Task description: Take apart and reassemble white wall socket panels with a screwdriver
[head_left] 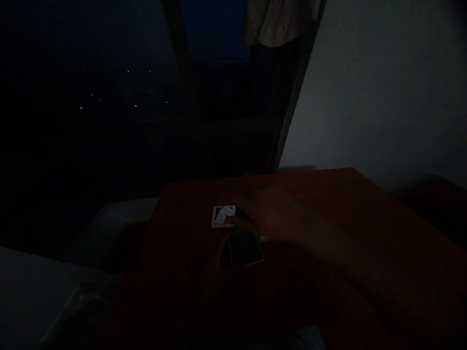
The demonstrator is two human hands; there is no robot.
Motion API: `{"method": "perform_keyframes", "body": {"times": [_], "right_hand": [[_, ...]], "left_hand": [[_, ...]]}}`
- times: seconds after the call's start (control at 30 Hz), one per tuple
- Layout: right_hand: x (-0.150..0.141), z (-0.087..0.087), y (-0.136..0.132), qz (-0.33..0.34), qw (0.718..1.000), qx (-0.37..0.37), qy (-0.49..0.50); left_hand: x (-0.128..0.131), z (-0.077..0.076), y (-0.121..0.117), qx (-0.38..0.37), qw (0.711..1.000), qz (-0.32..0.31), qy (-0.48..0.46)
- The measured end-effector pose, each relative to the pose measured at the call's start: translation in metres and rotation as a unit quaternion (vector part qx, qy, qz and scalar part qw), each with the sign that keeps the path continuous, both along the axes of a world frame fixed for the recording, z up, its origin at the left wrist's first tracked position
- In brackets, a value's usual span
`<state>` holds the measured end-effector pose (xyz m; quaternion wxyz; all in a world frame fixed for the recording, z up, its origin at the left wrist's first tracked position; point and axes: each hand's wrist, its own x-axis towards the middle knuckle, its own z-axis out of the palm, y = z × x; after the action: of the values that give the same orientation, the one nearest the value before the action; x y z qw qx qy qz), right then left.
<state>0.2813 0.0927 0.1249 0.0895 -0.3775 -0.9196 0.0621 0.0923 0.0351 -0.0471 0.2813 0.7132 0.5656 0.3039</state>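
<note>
The scene is very dark. My right hand (268, 214) reaches in from the right over the table, thumb and fingers bent together around a dim greenish thing (240, 224) that they mostly cover. Just left of those fingertips lies a small white-edged card (214, 217) with a pale angular pattern inside its border. Below it, a dark box with a thin pale rim (246, 248) faces up. My left hand (220, 250), barely visible, curls around the left side of this box. Its other fingers are lost in shadow.
A reddish-brown table (314, 189) stands under the hands. Behind it is a dark window (219, 87) with a hanging cloth (279, 22). The pale wall (383, 97) rises on the right. A pale surface (47, 277) is at lower left.
</note>
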Motion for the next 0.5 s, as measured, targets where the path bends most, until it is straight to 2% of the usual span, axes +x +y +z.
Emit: {"method": "perform_keyframes", "body": {"times": [0.1, 0.27, 0.33, 0.43, 0.5], "right_hand": [[-0.001, -0.0011, -0.0016, 0.022, 1.0, 0.009, 0.004], [0.0035, -0.001, -0.0042, 0.099, 0.99, -0.066, 0.074], [0.003, -0.0002, -0.0052, 0.08, 0.993, -0.056, 0.062], [0.001, 0.001, -0.0053, 0.022, 1.0, -0.003, 0.01], [0.0015, 0.0014, -0.0047, 0.014, 1.0, 0.013, -0.006]], "left_hand": [[0.0003, 0.0005, 0.0006, 0.001, 1.0, -0.003, 0.003], [0.0004, 0.0018, 0.0003, -0.001, 1.0, -0.008, 0.011], [0.0008, 0.0022, -0.0004, -0.002, 1.0, -0.009, 0.016], [0.0019, 0.0029, -0.0006, -0.005, 1.0, -0.011, 0.026], [0.0023, 0.0034, -0.0003, -0.007, 0.999, -0.012, 0.032]]}}
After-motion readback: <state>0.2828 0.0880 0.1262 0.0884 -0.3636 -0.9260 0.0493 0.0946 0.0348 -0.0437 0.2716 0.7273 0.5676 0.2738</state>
